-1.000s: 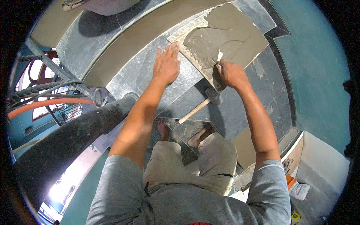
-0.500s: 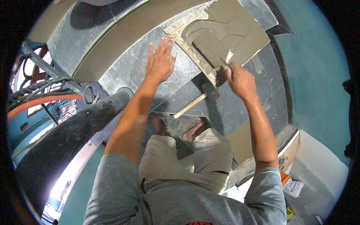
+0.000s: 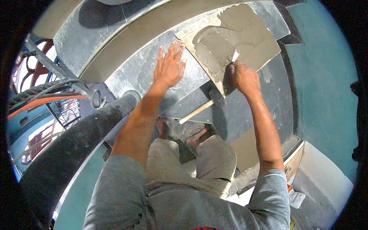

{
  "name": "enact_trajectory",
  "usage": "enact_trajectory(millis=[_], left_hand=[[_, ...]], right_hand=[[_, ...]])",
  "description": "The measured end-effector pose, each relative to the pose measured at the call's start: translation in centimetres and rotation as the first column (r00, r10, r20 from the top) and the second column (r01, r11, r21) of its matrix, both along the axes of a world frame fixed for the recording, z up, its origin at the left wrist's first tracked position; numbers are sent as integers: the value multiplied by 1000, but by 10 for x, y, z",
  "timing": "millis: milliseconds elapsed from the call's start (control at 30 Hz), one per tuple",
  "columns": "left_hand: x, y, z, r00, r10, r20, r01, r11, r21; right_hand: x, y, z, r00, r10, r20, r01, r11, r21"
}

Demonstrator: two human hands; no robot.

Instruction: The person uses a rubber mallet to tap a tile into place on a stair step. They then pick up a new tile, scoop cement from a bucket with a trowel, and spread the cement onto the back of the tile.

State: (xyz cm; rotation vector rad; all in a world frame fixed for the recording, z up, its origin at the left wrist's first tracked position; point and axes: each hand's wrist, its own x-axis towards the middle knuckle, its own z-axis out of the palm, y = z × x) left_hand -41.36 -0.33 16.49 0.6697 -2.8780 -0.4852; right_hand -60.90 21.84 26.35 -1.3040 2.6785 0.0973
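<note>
A tile lies with its back up at the top, most of it under wet grey mortar. My right hand is closed round a trowel, whose pale handle end pokes out above the fist. The trowel's blade is mostly hidden in dark shadow at the tile's near corner. My left hand rests palm down with fingers spread, its fingertips at the tile's left edge. Between my arms, a mallet with a wooden handle and a dark head lies just below the tile's near corner.
Dark stone steps curve around me, with a raised step at the upper left. A thick black pipe, rope and an orange hose stand at left. A teal wall rises at right. My bare feet are below the mallet.
The trowel's dark blade has left the middle of the mortar and come to the near corner, leaving a rougher patch. My left hand stays spread at the tile's edge.
</note>
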Motion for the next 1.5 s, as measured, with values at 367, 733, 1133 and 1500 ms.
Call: enact_trajectory(millis=[367,733,1133,1500], left_hand=[[1,-2,9,999,2,-42,0,998,55],[2,-2,9,994,3,-109,7,996,87],[2,-3,11,993,-5,-115,17,994,107],[1,-3,14,997,-13,-82,20,995,96]], right_hand=[[31,-57,15,990,-70,125,77,996,-50],[28,-83,15,985,-30,168,26,999,24],[3,-82,-1,986,-111,121,112,994,-1],[-43,-81,-6,975,-193,111,185,979,82]])
